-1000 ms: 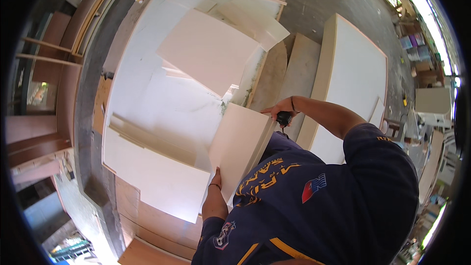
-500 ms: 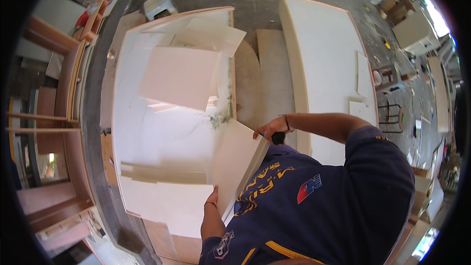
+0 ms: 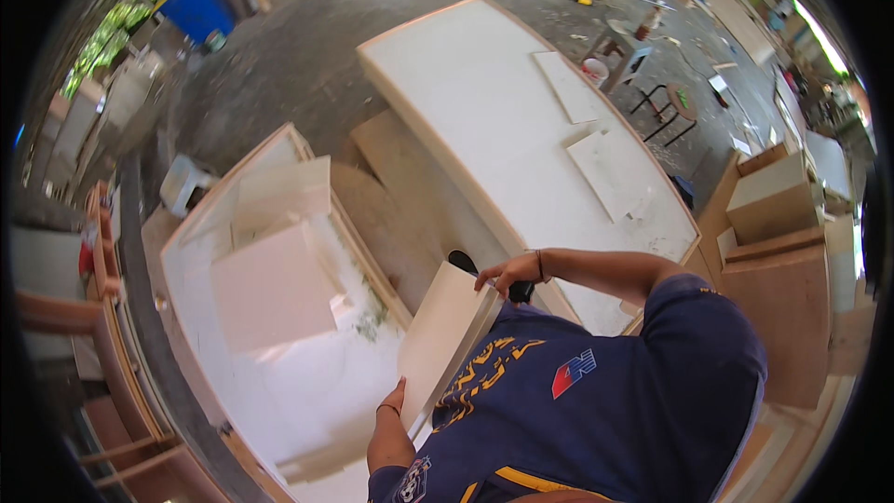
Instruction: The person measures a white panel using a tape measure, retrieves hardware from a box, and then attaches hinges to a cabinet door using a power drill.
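Note:
A pale rectangular board (image 3: 447,321), with what looks like at least one more layer along its near edge, is held tilted against the front of my body. My left hand (image 3: 395,397) is closed on its lower left edge. At the upper right corner, my right hand (image 3: 507,272) grips the board's edge with bent fingers. A black object (image 3: 521,292) shows just under the right hand; its kind is unclear. Left of the board lies a large white panel (image 3: 307,401) with loose pale boards (image 3: 275,289) piled on it.
A second long white panel (image 3: 466,84) lies ahead to the right, with thin offcuts (image 3: 564,87) on it. Beyond stand a stool (image 3: 669,110) and a blue bin (image 3: 197,7). Wooden frames (image 3: 116,345) line the left; wooden boxes (image 3: 778,293) are at the right.
My view has swung to the right, along with my body. The held board has come away from over the left panel toward the gap between the two panels, still in both hands.

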A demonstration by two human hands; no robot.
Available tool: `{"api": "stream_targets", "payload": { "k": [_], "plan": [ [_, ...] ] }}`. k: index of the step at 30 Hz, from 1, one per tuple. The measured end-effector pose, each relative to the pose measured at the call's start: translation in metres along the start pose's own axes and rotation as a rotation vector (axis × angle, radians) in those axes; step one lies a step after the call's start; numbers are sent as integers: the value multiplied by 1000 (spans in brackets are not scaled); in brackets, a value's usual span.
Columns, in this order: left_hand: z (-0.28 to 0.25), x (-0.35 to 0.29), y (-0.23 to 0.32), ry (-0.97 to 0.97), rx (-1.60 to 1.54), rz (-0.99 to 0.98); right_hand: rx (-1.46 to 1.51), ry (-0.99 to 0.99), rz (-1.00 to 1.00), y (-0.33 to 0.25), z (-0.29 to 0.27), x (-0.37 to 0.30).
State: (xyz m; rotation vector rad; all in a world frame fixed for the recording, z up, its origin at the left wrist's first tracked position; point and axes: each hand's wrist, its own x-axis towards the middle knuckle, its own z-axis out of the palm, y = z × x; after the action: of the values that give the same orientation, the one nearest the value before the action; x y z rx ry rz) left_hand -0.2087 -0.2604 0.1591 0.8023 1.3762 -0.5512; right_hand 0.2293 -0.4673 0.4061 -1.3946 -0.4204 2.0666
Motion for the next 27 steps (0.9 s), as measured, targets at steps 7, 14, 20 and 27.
{"api": "stream_targets", "payload": {
  "k": [7, 14, 20, 27],
  "plan": [
    [23, 40, 136, -108, 269, -3, 161, 110, -149, 5, -72, -34],
    [53, 70, 284, -167, 338, 175, 165, 200, -244, -66, -158, -75],
    [120, -15, 425, -4, 276, 160, 133, 276, -299, -113, -217, -83],
    [102, 30, 540, 77, 409, 220, 131, 318, -319, -190, -287, -55]
  ]
}}
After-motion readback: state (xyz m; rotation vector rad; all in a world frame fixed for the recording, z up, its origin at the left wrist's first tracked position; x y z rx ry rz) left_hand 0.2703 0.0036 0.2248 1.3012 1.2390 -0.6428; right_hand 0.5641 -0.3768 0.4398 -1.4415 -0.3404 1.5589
